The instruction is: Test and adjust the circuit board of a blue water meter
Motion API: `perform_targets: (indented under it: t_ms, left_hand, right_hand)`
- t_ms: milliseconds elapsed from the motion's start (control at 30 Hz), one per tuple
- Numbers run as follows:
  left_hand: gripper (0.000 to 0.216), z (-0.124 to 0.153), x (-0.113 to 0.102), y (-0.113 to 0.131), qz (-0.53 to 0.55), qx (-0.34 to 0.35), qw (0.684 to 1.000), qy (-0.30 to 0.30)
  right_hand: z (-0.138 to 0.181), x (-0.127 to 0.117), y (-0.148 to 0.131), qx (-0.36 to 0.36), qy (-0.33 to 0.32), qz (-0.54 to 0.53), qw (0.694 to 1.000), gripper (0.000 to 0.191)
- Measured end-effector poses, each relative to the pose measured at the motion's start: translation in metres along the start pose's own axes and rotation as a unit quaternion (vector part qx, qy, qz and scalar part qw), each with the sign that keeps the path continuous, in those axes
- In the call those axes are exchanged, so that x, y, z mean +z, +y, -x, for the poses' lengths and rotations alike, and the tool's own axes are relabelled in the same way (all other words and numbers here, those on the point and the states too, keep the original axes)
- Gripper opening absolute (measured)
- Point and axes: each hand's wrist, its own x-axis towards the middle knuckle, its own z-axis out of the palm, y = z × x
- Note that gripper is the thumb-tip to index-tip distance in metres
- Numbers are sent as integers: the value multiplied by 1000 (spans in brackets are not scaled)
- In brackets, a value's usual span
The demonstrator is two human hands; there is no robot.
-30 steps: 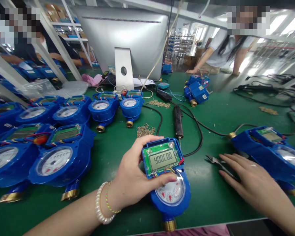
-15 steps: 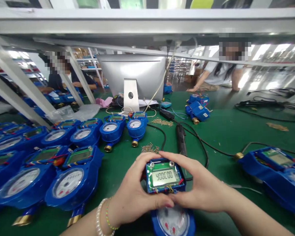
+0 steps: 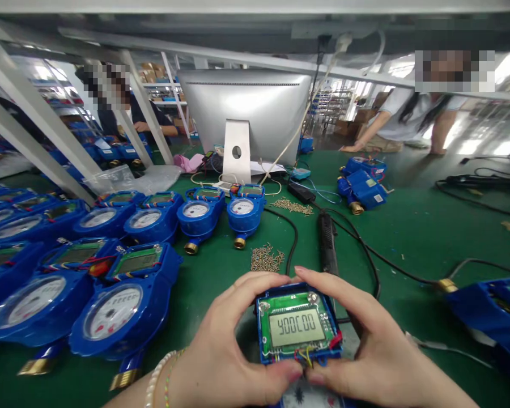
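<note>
Both my hands grip a blue water meter (image 3: 297, 328) at the bottom middle of the view. Its open top shows a green circuit board and a display reading 400C00. My left hand (image 3: 225, 351) wraps its left side, with the thumb pressed at the coloured wires below the display. From the right, my right hand (image 3: 365, 345) holds the other side, index finger over the top edge and thumb beside the left thumb. Only a sliver of the meter's dial shows at the frame's bottom edge.
Rows of blue water meters (image 3: 110, 306) fill the green bench (image 3: 408, 226) to the left. Screw piles (image 3: 266, 259), a black electric screwdriver (image 3: 327, 243) and its cable lie ahead. A monitor's back (image 3: 246, 113) stands behind. Another meter (image 3: 493, 311) lies right. Two co-workers work beyond.
My right hand left the pliers on the bench and closed on the meter's right side. The view tilted up and nearer, so the dial slid out of frame.
</note>
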Motion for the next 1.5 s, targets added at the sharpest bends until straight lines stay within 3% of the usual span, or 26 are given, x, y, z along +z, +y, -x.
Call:
perform_targets:
  t_ms: [133,267,367,533,767,1300,1500]
  left_hand:
    - [68,4,8,-1,-54,34,996,56]
    - [65,8,15,1,-79,45,994,68]
    - [66,9,16,-1,-91,60,992,67]
    - [74,10,11,-8,-67,61,995,46]
    - [72,10,10,-7,-68,65,994,60]
    - [72,8,10,-5,-77,81,992,59]
    - [72,8,11,-6,-62,80,994,52]
  right_hand:
    - [10,10,-5,-3,44,-25,999,69]
    - [14,19,-22,-9,125,-57,990,37]
    - [14,22,-29,-15,152,-42,987,28]
    - [17,17,-25,-50,120,5,992,28]
    - [20,9,-21,-96,84,58,990,20]
    - [13,5,-20,-179,75,146,970,8]
    - [16,4,-19,-177,63,151,971,9]
